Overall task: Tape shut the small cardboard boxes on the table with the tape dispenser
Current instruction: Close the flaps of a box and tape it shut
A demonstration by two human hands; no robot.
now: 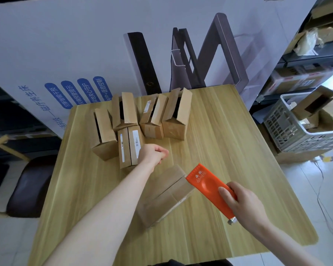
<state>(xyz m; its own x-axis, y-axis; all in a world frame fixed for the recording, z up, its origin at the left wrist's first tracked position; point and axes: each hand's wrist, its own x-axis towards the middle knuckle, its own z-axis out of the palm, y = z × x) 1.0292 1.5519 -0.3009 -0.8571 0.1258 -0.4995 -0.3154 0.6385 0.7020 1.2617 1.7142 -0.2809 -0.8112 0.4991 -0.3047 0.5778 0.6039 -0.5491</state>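
A small cardboard box [165,194] lies on the wooden table [229,150] in front of me, its flaps folded down. My right hand [244,204] grips the orange tape dispenser [210,187], whose front edge touches the box's right end. My left hand [154,153] hovers farther back with its fingers curled and nothing visible in it. It is beside a flap-closed box [131,146] bearing white labels. Behind it stand several boxes with their flaps up, among them one at the left [104,135] and one at the right [177,116].
A large white printed carton [85,45] stands like a wall behind the table. A grey plastic crate [296,131] holding cardboard sits on the floor at the right, below the shelves [315,54]. A dark stool [27,189] is at the left.
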